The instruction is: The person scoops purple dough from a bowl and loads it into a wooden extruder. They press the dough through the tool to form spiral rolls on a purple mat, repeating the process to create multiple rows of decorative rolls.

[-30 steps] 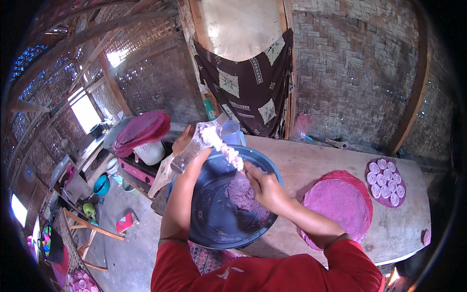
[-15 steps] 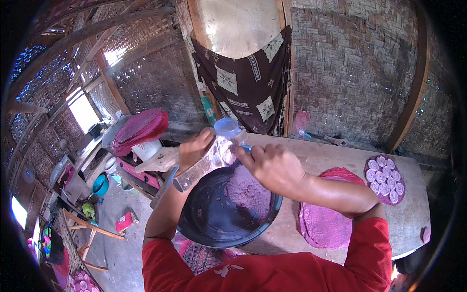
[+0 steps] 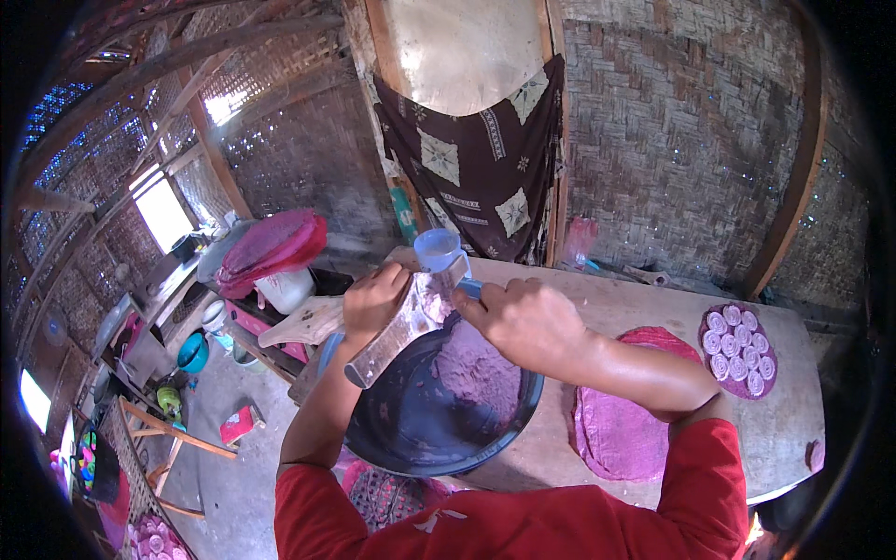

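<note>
My left hand [image 3: 375, 303] is closed round a metal tube-like mould [image 3: 385, 347], tilted above a wide black basin [image 3: 406, 457]. Purple dough [image 3: 437, 303] shows in the mould's upper end. In my right hand [image 3: 527, 322] is a blue-handled tool [image 3: 470, 287], held against that end; its working part is hidden. A mound of crumbly purple dough [image 3: 478, 369] lies in the right half of the basin. Just beyond the mould stands a clear plastic cup [image 3: 439, 250]. A pale wooden piece [image 3: 303, 322] sticks out left of my left hand.
On the wooden table [image 3: 541, 448] to the right lies a stack of pink round mats [image 3: 621, 429]. Farther right, a round mat holds several coiled purple dough pieces [image 3: 737, 347]. More pink mats [image 3: 273, 250] rest on a white bucket [image 3: 285, 289] at left. A wooden chair frame [image 3: 163, 429] stands on the floor.
The mould has tipped slightly and shifted a little right, its lower end dropping. The dough at its upper end sits lower. My right hand stays almost in place.
</note>
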Motion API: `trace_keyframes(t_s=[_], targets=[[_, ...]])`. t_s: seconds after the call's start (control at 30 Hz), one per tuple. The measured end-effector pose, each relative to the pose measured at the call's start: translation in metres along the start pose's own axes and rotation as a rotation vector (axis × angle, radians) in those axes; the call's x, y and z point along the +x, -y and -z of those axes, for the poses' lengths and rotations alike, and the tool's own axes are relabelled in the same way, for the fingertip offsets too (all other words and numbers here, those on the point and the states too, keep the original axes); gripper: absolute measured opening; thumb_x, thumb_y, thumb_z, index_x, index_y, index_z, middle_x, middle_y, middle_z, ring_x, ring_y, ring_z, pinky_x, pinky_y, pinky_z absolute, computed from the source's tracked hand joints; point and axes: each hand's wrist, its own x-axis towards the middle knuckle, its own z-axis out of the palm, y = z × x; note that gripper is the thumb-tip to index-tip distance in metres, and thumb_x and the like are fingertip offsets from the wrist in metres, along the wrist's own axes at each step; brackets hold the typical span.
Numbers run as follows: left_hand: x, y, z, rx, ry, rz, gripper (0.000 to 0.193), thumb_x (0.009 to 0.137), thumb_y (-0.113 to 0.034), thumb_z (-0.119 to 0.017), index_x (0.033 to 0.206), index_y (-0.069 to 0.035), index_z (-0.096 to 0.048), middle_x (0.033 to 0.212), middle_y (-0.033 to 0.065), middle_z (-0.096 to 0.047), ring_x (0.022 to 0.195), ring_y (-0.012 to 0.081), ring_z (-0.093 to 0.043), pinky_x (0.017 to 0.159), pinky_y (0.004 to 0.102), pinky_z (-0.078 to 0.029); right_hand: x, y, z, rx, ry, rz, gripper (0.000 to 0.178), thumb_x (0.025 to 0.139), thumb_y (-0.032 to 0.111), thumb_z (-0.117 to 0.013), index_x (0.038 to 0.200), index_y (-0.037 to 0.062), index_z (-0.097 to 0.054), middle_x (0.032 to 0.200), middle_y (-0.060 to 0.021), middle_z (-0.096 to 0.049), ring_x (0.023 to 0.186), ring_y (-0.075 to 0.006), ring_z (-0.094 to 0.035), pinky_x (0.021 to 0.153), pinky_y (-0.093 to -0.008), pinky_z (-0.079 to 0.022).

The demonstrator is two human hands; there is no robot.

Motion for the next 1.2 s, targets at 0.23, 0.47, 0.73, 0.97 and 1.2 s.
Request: trace_keyframes(t_s=[0.23, 0.47, 0.73, 0.97, 1.2], targets=[[-0.021, 0.058, 0.039, -0.094, 0.009, 0.226, 0.032, 0.068, -0.032, -0.073, 0.089, -0.01, -0.065, 0.088, 0.0055, -0.061, 0.072, 0.0283, -0.063, 0.062, 0.0392, -0.052, -0.036, -0.012, -0.032, 0.063, 0.122, -0.08, 0.041, 0.083, 0.016, -0.056, 0.123, 0.022, -0.065, 0.081, -0.0035, -0.06, 0.068, -0.0182, -0.063, 0.056, -0.0304, -0.05], [-0.007, 0.064, 0.117, -0.4, -0.408, 0.485, 0.028, 0.078, -0.024, -0.072, 0.095, -0.006, -0.06, 0.087, 0.0056, -0.059, 0.08, 0.019, -0.06, 0.073, 0.0335, -0.05, -0.04, 0.008, -0.144, 0.156, 0.556, 0.014, 0.039, 0.089, 0.021, -0.055, 0.125, 0.0291, -0.065, 0.108, -0.0107, -0.058, 0.105, -0.0247, -0.057, 0.09, -0.0404, -0.045], [0.016, -0.026, 0.116, -2.334, -0.545, 0.74, 0.013, 0.075, -0.017, -0.059, 0.077, -0.009, -0.049, 0.072, 0.0022, -0.043, 0.066, 0.0155, -0.046, 0.063, 0.0327, -0.041, -0.032, 0.069, -0.073, 3.04, 0.668, -0.182, 0.103, 0.085, 0.081, -0.029, 0.148, 0.0005, -0.03, 0.136, -0.0256, -0.05, 0.099, -0.0334, -0.061, 0.081, -0.0441, -0.053], [-0.021, -0.123, 0.05, -1.311, -0.346, 1.085, 0.023, 0.092, -0.012, -0.061, 0.113, -0.006, -0.062, 0.098, 0.007, -0.064, 0.101, 0.0176, -0.062, 0.083, 0.0349, -0.049, -0.135, 0.063, -0.025, 3.407, 0.157, -0.793, 0.088, 0.089, 0.074, -0.038, 0.138, 0.0014, -0.038, 0.08, -0.0121, -0.052, 0.049, -0.0113, -0.041, 0.038, -0.0238, -0.037], [-0.026, -0.216, 0.015, -1.416, 0.108, 0.736, 0.034, 0.075, -0.009, -0.071, 0.107, -0.002, -0.064, 0.094, 0.0115, -0.069, 0.082, 0.0234, -0.067, 0.077, 0.0347, -0.054, -0.198, 0.026, 0.009, 1.861, -0.548, -1.012, 0.089, 0.092, 0.067, -0.037, 0.147, -0.0011, -0.019, 0.084, -0.0089, -0.054, 0.045, -0.0096, -0.042, 0.036, -0.0229, -0.034]])
